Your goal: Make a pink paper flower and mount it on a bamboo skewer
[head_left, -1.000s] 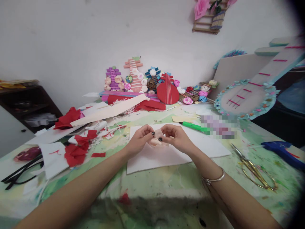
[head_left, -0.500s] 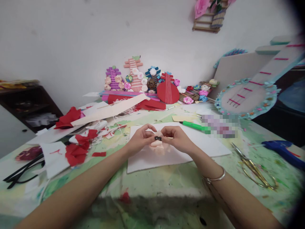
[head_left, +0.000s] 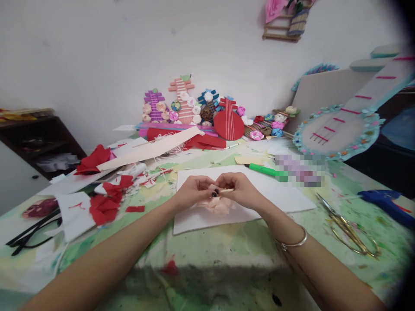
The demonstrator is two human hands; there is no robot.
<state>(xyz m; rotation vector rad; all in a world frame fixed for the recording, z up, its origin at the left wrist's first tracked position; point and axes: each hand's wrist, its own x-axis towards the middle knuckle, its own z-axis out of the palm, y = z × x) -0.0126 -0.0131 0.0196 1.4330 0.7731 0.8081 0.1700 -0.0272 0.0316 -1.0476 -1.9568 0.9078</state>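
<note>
My left hand (head_left: 192, 192) and my right hand (head_left: 240, 190) meet over a white sheet (head_left: 285, 196) in the middle of the table. Both pinch a small pale pink paper flower (head_left: 218, 205), whose crumpled petals hang below my fingers. A thin pale stick (head_left: 227, 190) shows between my right fingertips. A metal bangle (head_left: 292, 244) sits on my right wrist.
Gold scissors (head_left: 345, 226) lie at the right, a blue glue gun (head_left: 385, 205) beyond them. A green marker (head_left: 267, 171) lies behind the sheet. Red paper scraps (head_left: 103, 203) and white pieces litter the left. Paper guitars (head_left: 228, 123) and flowers stand along the wall.
My hands have closed together and dropped slightly toward the sheet. The pink flower now hangs lower, its petals more spread below my fingers.
</note>
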